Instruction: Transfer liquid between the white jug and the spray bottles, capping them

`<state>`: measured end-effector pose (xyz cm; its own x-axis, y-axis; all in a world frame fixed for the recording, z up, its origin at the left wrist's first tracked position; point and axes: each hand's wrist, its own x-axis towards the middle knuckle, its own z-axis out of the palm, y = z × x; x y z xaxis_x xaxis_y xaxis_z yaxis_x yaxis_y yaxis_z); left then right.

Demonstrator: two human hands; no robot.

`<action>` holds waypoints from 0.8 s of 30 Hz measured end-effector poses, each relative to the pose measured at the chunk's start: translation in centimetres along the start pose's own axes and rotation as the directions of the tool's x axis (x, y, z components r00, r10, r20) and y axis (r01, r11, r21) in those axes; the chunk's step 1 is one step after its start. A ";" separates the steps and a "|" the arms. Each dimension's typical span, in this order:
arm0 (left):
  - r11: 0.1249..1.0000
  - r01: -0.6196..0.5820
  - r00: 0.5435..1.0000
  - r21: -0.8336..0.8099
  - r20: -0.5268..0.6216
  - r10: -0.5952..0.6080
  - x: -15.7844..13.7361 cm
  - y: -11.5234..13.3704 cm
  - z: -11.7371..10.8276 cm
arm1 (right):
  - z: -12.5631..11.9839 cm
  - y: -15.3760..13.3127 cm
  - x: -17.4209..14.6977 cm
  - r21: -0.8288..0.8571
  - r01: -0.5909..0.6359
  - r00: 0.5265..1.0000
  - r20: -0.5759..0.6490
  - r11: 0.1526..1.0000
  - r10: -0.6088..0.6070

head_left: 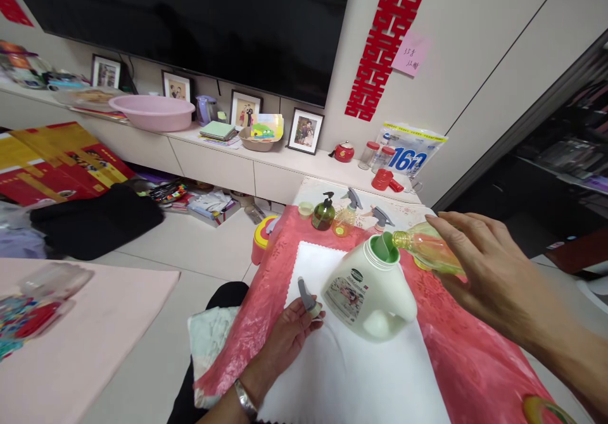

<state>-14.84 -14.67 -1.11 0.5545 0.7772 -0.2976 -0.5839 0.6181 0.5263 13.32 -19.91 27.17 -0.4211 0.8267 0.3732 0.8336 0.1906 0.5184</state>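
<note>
My left hand holds a small grey spray trigger head between thumb and fingers, low over a white sheet. A clear yellow bottle is gripped in my right hand. It lies tilted almost level, its mouth at the opening of a large pale green detergent jug. The jug stands on the sheet with its cap off, a green spout showing inside the neck. Whether liquid is running from the bottle I cannot tell.
Behind the jug stand a dark green pump bottle, a yellow spray bottle and another grey spray trigger. A red cloth covers the table. A long cabinet carries photo frames and a pink basin.
</note>
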 end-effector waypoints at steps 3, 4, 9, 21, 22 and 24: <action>1.000 0.000 1.000 -0.004 -0.009 0.000 0.0 -0.1 0.0 | -0.1 0.1 0.1 -0.006 0.011 1.000 -0.007 1.000 -0.011; 1.000 -0.001 1.000 -0.004 -0.010 0.000 0.0 -0.1 0.0 | -0.2 0.0 0.2 -0.009 0.013 1.000 -0.009 1.000 -0.013; 1.000 -0.004 1.000 -0.008 -0.004 0.004 0.2 -0.3 -0.2 | -0.5 0.0 0.5 -0.019 0.025 0.999 -0.020 1.000 -0.025; 1.000 -0.008 1.000 0.011 -0.003 0.008 0.3 -0.2 -0.1 | -0.8 0.4 0.9 -0.048 0.039 0.999 -0.010 0.998 -0.040; 1.000 -0.008 1.000 0.012 -0.003 0.008 0.3 -0.2 -0.1 | -0.9 0.4 0.9 -0.052 0.041 0.999 -0.010 0.998 -0.041; 1.000 -0.005 1.000 0.013 -0.005 0.005 0.3 -0.2 0.0 | -0.8 0.5 0.9 -0.058 0.047 0.999 -0.015 0.997 -0.048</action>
<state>-14.57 -14.57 -1.33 0.5484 0.7811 -0.2987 -0.5791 0.6124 0.5382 13.07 -19.49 28.43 -0.4662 0.8084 0.3594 0.7907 0.1986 0.5790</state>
